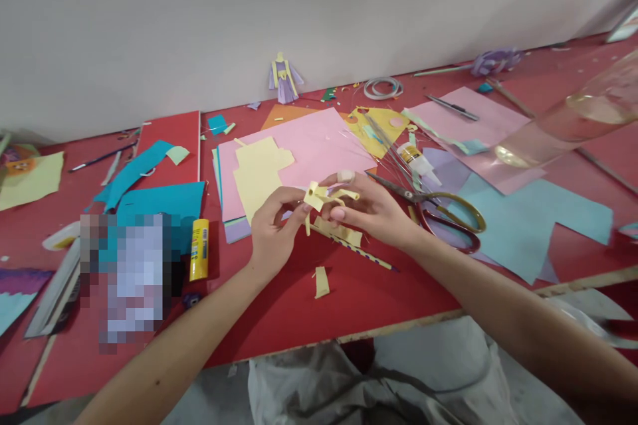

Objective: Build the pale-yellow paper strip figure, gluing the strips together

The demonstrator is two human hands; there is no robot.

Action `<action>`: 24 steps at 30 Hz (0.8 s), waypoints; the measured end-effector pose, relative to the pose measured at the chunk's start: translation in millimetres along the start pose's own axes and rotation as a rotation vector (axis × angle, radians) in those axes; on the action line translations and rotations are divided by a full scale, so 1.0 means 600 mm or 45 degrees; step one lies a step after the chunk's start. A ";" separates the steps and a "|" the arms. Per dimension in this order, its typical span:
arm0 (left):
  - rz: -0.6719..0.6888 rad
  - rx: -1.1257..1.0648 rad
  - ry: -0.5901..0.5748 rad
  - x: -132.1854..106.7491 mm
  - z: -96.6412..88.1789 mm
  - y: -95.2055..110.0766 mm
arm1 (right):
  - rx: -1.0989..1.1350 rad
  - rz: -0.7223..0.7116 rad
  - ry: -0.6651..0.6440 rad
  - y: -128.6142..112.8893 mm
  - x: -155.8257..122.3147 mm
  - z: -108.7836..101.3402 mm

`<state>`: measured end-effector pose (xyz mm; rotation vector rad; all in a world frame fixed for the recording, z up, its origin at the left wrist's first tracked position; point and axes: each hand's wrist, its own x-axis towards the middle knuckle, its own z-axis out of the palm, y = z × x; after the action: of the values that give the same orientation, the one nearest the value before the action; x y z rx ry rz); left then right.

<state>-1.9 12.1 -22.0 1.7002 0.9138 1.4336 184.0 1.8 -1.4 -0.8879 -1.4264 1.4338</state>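
Observation:
Both my hands meet above the red table (349,299) and pinch a small folded piece of pale yellow paper (319,196). My left hand (273,229) grips its left side with thumb and fingers closed. My right hand (371,209) holds its right side; one finger carries a pale strip or plaster. Yellow paper strips (341,231) hang and lie just below the hands. A cut yellow scrap (321,281) lies on the table nearer to me.
Scissors (438,212) lie right of my right hand, a glue bottle (416,161) behind them. A yellow glue stick (199,250) lies left. Pink (319,146), yellow and teal paper sheets cover the table. A small paper doll (284,80) leans on the wall.

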 end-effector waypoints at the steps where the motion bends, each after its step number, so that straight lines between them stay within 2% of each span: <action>1: 0.013 0.015 -0.025 0.000 -0.001 -0.001 | 0.060 0.004 -0.001 -0.001 0.000 -0.001; 7: -0.009 -0.020 -0.121 0.002 -0.010 -0.001 | 0.378 0.107 -0.132 0.004 0.005 -0.011; 10: 0.030 -0.005 -0.183 0.005 -0.015 0.001 | 0.446 0.176 -0.180 0.005 0.004 -0.013; 13: 0.160 0.049 -0.205 0.009 -0.017 0.000 | 0.536 0.234 -0.170 0.003 0.003 -0.012; 18: 0.485 0.227 -0.253 0.017 -0.022 0.003 | 0.687 0.316 -0.197 0.002 0.004 -0.010; 24: 0.653 0.373 -0.344 0.021 -0.027 0.006 | 0.538 0.342 -0.148 0.006 0.003 -0.007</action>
<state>-16.1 22.5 -10.7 2.4093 0.5796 1.3738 186.9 4.9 -5.0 -0.7504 -1.0493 1.9271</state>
